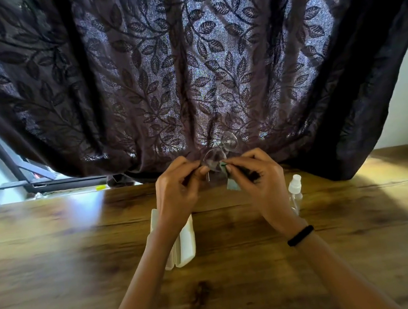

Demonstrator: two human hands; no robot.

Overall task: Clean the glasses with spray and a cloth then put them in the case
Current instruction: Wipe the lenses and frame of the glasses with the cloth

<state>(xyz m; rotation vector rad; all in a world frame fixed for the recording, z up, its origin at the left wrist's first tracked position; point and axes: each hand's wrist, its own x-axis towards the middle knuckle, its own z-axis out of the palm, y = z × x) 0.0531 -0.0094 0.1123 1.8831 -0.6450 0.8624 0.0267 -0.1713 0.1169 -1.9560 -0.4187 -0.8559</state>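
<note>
The left hand (pixel 175 185) pinches the glasses (pixel 220 153) by the frame, raised above the table (pixel 53 258); the right hand (pixel 256 172) pinches the cloth (pixel 232 183), seemingly onto the nearer lens. Best to wipe gently, supporting the rim. Below the glasses, the case (pixel 185 242) lies open and the spray (pixel 295 190) stands.

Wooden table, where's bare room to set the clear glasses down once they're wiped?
The wooden table is bare on its left, from the white case out to the edge, and on its right, beyond the clear spray bottle. The near strip between the forearms is bare too. It is crowded in the middle, where both hands work between case and bottle.
</note>
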